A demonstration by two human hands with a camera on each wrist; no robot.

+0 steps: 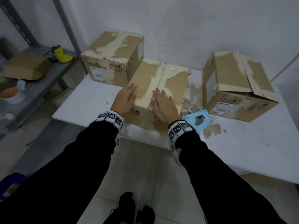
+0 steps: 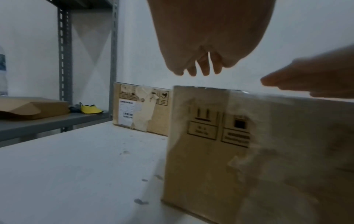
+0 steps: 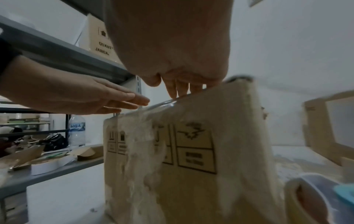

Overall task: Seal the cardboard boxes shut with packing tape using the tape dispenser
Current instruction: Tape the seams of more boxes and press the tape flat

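- The middle box [image 1: 159, 83] was seen at the near edge of the desk [image 1: 252, 152], its two top flaps closed and meeting along a centre seam; glossy tape appeared to lie over its near top edge, though how far the seam was covered could not be told
- The step in hand was judged to be the pressing flat of the flaps, or of tape on them, with both palms
- The left hand [image 1: 125, 99] was laid over the box's near left top corner, fingers straight and close together, nothing gripped
- The right hand [image 1: 163, 105] was laid flat just right of the seam, fingers straight and slightly spread, nothing gripped
- The blue tape dispenser [image 1: 197, 119] lay unheld on the desk, just right of the right wrist
- The next move was judged to call for the dispenser to be taken up, probably for the open-flapped box [image 1: 239, 83] toward the right edge
- A third box [image 1: 111, 57], patched with old tape, stood at the far left corner
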